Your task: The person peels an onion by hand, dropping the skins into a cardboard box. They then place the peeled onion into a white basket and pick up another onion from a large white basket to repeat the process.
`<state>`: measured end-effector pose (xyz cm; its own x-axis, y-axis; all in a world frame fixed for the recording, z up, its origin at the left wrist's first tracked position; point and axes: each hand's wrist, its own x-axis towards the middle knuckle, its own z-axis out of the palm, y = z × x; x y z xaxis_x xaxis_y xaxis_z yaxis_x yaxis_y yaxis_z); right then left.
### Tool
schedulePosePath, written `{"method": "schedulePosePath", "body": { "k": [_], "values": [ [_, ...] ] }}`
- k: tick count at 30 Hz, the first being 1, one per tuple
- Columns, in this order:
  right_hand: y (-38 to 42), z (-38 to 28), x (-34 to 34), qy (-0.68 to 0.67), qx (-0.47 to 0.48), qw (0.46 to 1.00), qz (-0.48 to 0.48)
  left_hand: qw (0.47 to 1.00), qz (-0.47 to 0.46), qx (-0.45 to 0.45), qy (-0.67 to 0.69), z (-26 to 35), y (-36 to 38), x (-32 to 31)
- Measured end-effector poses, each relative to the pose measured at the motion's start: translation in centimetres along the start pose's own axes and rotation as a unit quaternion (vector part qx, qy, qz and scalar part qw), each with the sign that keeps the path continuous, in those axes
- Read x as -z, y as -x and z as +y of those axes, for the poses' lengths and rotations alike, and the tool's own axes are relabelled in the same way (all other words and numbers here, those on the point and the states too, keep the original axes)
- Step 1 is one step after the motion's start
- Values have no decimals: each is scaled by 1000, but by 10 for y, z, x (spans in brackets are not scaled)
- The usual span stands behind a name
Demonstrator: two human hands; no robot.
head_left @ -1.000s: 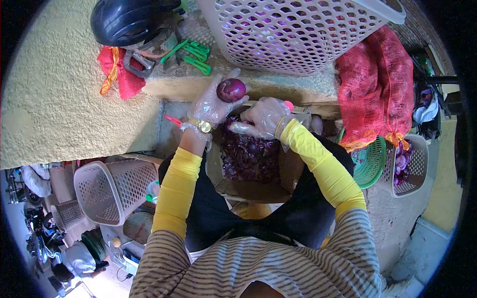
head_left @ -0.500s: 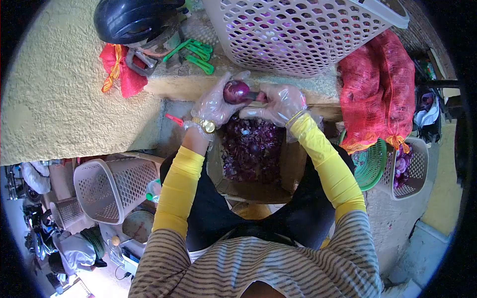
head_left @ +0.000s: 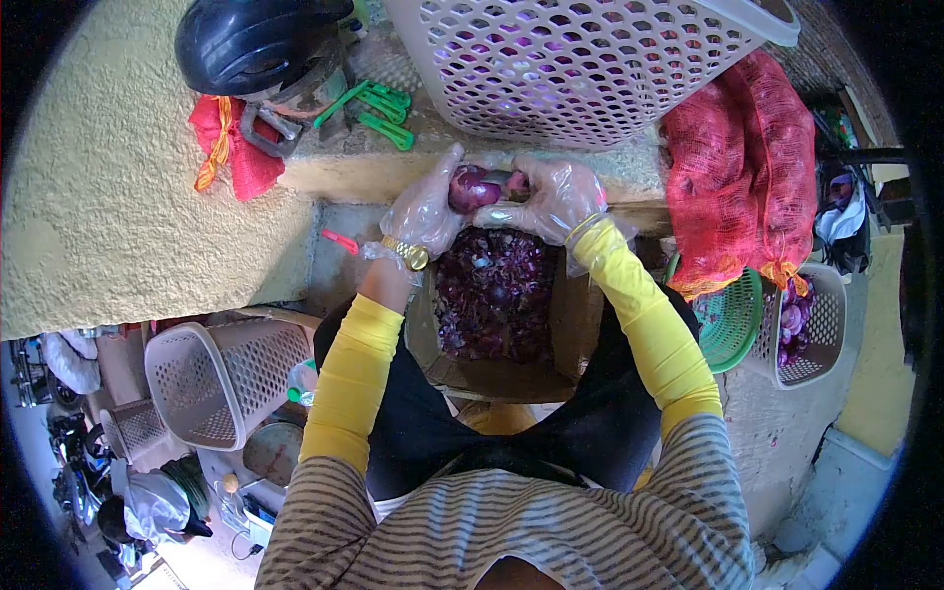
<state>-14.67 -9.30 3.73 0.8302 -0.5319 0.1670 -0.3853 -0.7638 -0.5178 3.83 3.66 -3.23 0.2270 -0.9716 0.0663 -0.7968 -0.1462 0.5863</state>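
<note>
A red onion (head_left: 473,189) is held by my left hand (head_left: 427,209), which wears a clear plastic glove. My right hand (head_left: 559,200), gloved too, is closed on a small knife (head_left: 503,180) whose blade meets the onion's right side. Much of the knife is hidden by the fingers, and a purple piece shows at them. Below both hands, between my legs, a cardboard box (head_left: 578,329) holds a pile of purple onion skins (head_left: 497,295).
A large perforated basket (head_left: 551,69) with onions stands on the ledge ahead. Red mesh sacks (head_left: 737,177) lie at right, above a green basket (head_left: 733,320) and a basket of onions (head_left: 831,329). At left are a black helmet (head_left: 251,44), green clips (head_left: 383,113) and another basket (head_left: 226,379).
The onion has turned and moved slightly right in my left hand, whose fingers have shifted. The whole view has moved a little.
</note>
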Motion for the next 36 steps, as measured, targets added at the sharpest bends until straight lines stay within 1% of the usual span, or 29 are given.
{"method": "schedulePosePath", "body": {
  "k": [1, 2, 3, 4, 6, 9, 10, 12, 16, 19, 20, 22, 23, 24, 26, 28, 30, 31, 33, 34, 35, 36],
  "values": [
    [0, 1, -2, 0, 0, 1000, 0, 1000, 0, 0, 0, -18, -6, -17],
    [0, 2, -4, -5, 7, 1000, 4, 982, 19, 32, 188, -38, -14, -35],
    [0, 3, -4, -10, 15, 1000, 9, 927, 38, 64, 368, -37, -19, -37],
    [0, 3, -3, -10, 15, 1000, 9, 927, 37, 63, 368, -37, -19, -37],
    [0, 2, -2, -14, -23, 999, -44, 898, 13, 94, 429, -26, -20, -31],
    [-1, 4, -3, -7, -32, 998, -47, 844, -23, 138, 517, -3, -22, -19],
    [0, 5, -4, -7, -33, 998, -46, 842, -27, 141, 520, 1, -21, -17],
    [2, 7, -9, -17, -3, 1000, -12, 851, -24, 133, 508, 4, -21, -16],
    [3, 10, -12, -29, -5, 1000, -10, 885, -14, 100, 455, 4, -19, -14],
    [3, 10, -11, -30, 9, 999, -27, 905, -9, 75, 419, -3, -19, -19],
    [4, 10, -9, -5, 21, 999, -45, 909, -7, 65, 411, -8, -20, -22],
    [3, 7, -5, 20, 34, 997, -62, 918, 0, 33, 395, -36, -28, -41],
    [3, 4, -3, 31, 35, 994, -99, 924, 5, 10, 382, -55, -32, -55],
    [4, 3, -3, 42, 37, 989, -137, 936, 17, -40, 349, -82, -38, -74],
    [6, 6, -9, 35, 51, 989, -137, 901, -12, 52, 430, -30, -28, -31],
    [7, 5, -9, 26, 64, 988, -139, 873, -31, 97, 476, 6, -21, -5],
    [7, -1, 0, 11, 22, 997, -77, 852, -48, 127, 506, 24, -18, 8],
    [6, 2, -3, 11, 22, 997, -77, 848, -55, 139, 509, 32, -16, 13],
    [5, 9, -11, -33, 25, 999, 28, 845, -64, 158, 507, 41, -17, 18],
    [5, 8, -9, -33, 25, 999, 29, 845, -65, 158, 507, 32, -13, 12],
    [4, 6, -6, -17, 22, 999, 21, 961, -3, 60, 270, 17, -8, 2],
    [4, 4, -4, -1, 20, 1000, 13, 997, 58, -44, 10, 18, -6, 3]
  ]
}}
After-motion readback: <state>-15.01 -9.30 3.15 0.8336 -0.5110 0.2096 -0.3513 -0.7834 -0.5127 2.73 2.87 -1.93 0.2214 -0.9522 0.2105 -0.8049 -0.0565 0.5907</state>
